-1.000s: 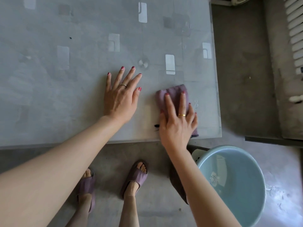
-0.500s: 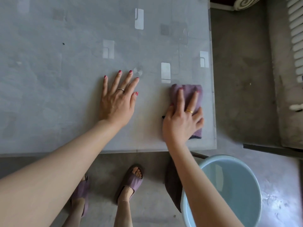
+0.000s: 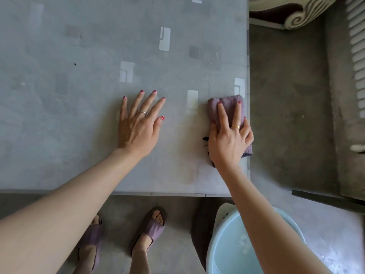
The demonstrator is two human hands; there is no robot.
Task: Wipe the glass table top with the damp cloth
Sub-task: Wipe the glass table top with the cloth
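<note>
The glass table top point(image 3: 79, 135) fills the upper left of the head view, grey with pale reflections. A folded purple cloth point(image 3: 229, 107) lies at the table's right edge. My right hand point(image 3: 229, 139) presses flat on the cloth with straight fingers, covering most of it. My left hand point(image 3: 138, 125) rests flat on the glass to the left of the cloth, fingers spread, holding nothing.
A light blue basin point(image 3: 237, 254) stands on the concrete floor by the table's near right corner, under my right forearm. My feet in purple slippers point(image 3: 152, 228) are at the near edge. A patterned piece of furniture point(image 3: 292, 14) and a ribbed white panel point(image 3: 357, 56) are at the right.
My right hand has slid the cloth to the right and further away, up to the table's right edge. My left hand has stayed flat on the glass.
</note>
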